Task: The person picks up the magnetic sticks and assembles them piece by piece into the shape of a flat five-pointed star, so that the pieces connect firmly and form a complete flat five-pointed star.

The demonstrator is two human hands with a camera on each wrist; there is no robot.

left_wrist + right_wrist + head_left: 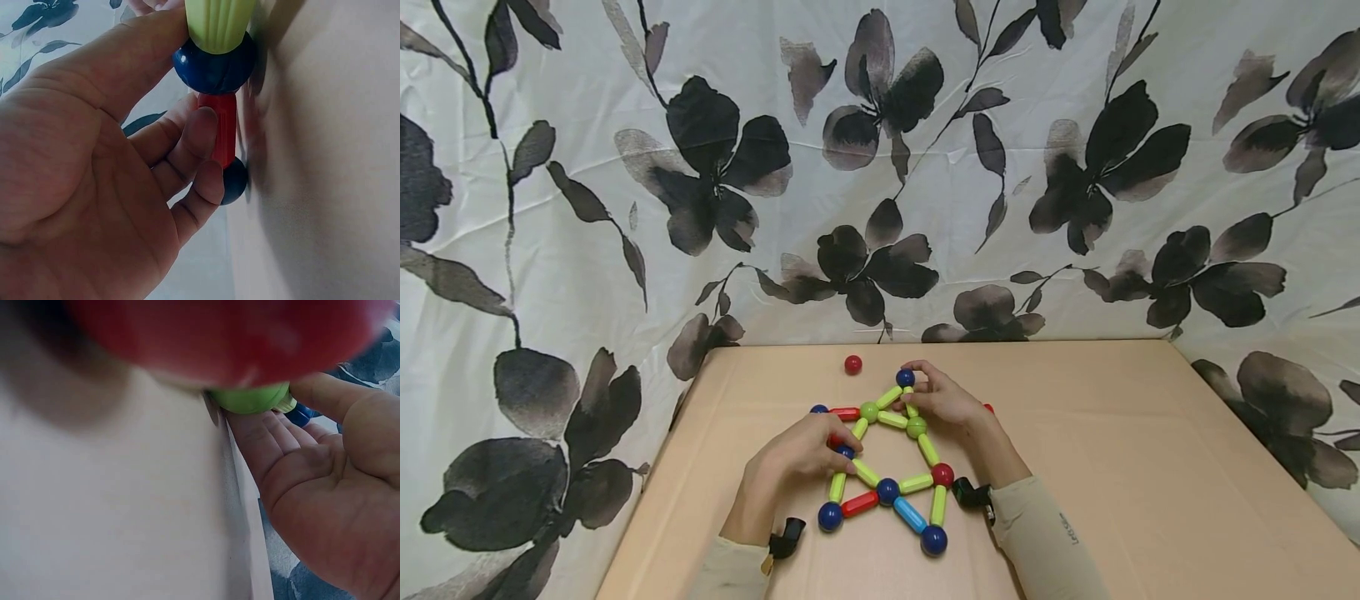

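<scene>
A ball-and-stick construction, like a magnetic building toy, lies on the table, with yellow-green sticks (913,483), a light blue stick (911,515) and red sticks (860,505) joining coloured balls. My left hand (797,450) holds its left side. In the left wrist view the thumb is at a blue ball (215,69) below a yellow-green stick (219,25), and curled fingers grip a red stick (226,128). At the far corner my right hand (946,400) pinches around the top blue ball (906,377) and its yellow-green stick. A red ball fills the top of the right wrist view, partly hiding a green ball (250,400).
A loose red ball (853,364) sits near the back edge of the wooden table (1120,467). Another red piece (988,408) shows behind the right wrist. Floral cloth (970,208) hangs behind the table. Black camera mounts (787,538) are on both wrists.
</scene>
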